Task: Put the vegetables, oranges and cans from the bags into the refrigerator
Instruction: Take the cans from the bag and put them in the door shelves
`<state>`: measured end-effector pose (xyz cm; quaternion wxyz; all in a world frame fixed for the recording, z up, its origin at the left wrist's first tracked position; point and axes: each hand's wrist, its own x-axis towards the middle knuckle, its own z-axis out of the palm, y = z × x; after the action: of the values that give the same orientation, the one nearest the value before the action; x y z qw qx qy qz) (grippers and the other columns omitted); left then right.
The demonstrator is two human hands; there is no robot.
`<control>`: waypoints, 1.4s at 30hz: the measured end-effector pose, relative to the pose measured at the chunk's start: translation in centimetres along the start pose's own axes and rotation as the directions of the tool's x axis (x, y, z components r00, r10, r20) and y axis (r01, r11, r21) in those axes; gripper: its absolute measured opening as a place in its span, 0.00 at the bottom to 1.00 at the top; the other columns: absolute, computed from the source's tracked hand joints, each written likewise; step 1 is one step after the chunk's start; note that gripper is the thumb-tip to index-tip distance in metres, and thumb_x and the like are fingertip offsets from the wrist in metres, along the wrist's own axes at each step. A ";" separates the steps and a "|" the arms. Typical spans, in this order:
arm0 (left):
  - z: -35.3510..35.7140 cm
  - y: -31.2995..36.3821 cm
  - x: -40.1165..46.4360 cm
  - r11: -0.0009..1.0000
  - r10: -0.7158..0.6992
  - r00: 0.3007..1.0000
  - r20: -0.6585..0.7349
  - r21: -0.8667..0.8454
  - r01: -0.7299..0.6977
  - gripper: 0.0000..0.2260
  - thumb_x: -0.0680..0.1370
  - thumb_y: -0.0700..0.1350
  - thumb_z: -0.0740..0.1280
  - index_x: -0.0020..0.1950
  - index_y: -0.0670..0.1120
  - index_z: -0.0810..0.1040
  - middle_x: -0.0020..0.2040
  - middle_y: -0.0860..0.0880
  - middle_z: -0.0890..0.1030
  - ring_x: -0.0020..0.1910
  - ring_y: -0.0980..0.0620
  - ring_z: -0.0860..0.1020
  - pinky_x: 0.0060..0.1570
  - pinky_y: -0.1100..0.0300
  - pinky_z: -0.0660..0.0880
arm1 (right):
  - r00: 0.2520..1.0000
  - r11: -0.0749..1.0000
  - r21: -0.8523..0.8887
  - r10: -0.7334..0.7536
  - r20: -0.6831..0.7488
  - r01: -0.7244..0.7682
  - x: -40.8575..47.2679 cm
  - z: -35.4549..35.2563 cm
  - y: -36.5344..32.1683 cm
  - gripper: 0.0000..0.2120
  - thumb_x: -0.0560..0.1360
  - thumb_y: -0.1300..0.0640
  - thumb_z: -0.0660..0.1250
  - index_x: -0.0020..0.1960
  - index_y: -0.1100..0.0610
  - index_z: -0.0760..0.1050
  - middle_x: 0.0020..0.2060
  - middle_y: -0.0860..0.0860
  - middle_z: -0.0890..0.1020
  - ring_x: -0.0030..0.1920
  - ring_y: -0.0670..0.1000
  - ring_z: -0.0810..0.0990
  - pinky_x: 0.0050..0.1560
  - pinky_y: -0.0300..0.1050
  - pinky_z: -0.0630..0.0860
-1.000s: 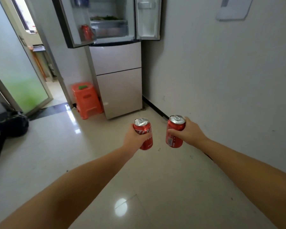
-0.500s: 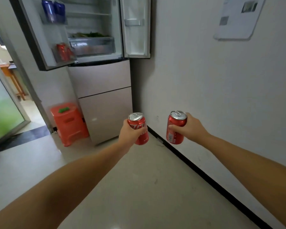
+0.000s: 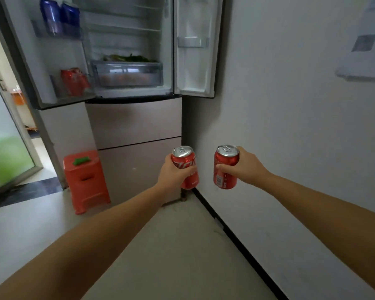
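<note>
Each hand, left hand (image 3: pixel 171 173) and right hand (image 3: pixel 248 167), is wrapped round an upright red can, with the open fridge (image 3: pixel 128 50) up ahead, left one nearer its door shelf (image 3: pixel 74 83).

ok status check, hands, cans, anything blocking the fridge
Left hand grips one red can, right hand the other. Fridge doors open. Orange stool left of it, path clear.

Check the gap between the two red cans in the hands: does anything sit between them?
Nothing does. In the head view the left hand's can and the right hand's can stand apart, with only wall behind the gap.
</note>
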<state>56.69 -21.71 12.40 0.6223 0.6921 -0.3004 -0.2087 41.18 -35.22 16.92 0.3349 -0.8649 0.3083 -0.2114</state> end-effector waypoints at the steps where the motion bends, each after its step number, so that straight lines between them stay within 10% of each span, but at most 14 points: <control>1: -0.1 0.2 1.7 1.000 -0.006 1.000 -0.013 -0.012 0.006 0.32 0.71 0.42 0.74 0.71 0.46 0.62 0.64 0.48 0.73 0.58 0.52 0.73 0.54 0.58 0.69 | 1.000 1.000 0.006 -0.004 0.007 0.004 2.3 0.0 -0.1 0.33 0.69 0.48 0.74 0.68 0.55 0.65 0.62 0.54 0.77 0.60 0.55 0.76 0.57 0.47 0.74; 22: -8.1 13.3 46.9 0.935 0.347 0.937 0.039 0.062 -0.349 0.33 0.70 0.43 0.75 0.71 0.49 0.63 0.61 0.51 0.74 0.58 0.53 0.72 0.56 0.55 0.70 | 0.932 0.974 -0.010 -0.218 -0.288 0.225 44.3 -1.7 -11.5 0.30 0.68 0.49 0.75 0.66 0.53 0.69 0.52 0.47 0.76 0.52 0.48 0.75 0.52 0.41 0.72; 35: -5.6 31.4 67.7 0.707 0.698 0.710 -0.089 -0.075 -0.704 0.28 0.71 0.43 0.74 0.67 0.47 0.66 0.54 0.54 0.75 0.54 0.55 0.75 0.54 0.59 0.71 | 0.659 0.856 -0.255 -0.511 -0.552 0.450 65.9 -14.8 -18.9 0.27 0.69 0.48 0.74 0.65 0.51 0.70 0.52 0.44 0.75 0.54 0.45 0.73 0.53 0.39 0.68; 42: -3.6 32.2 78.0 0.754 0.656 0.755 -0.016 -0.039 -0.656 0.27 0.69 0.46 0.76 0.65 0.47 0.70 0.56 0.52 0.78 0.55 0.53 0.77 0.58 0.55 0.74 | 0.694 0.877 -0.269 -0.481 -0.536 0.399 75.3 -14.9 -18.4 0.22 0.68 0.43 0.73 0.59 0.49 0.76 0.50 0.46 0.80 0.48 0.45 0.76 0.48 0.37 0.69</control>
<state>111.15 -73.22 51.35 0.6705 0.5300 -0.5189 0.0167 94.14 -81.99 52.24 0.1044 -0.8246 0.1933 -0.5213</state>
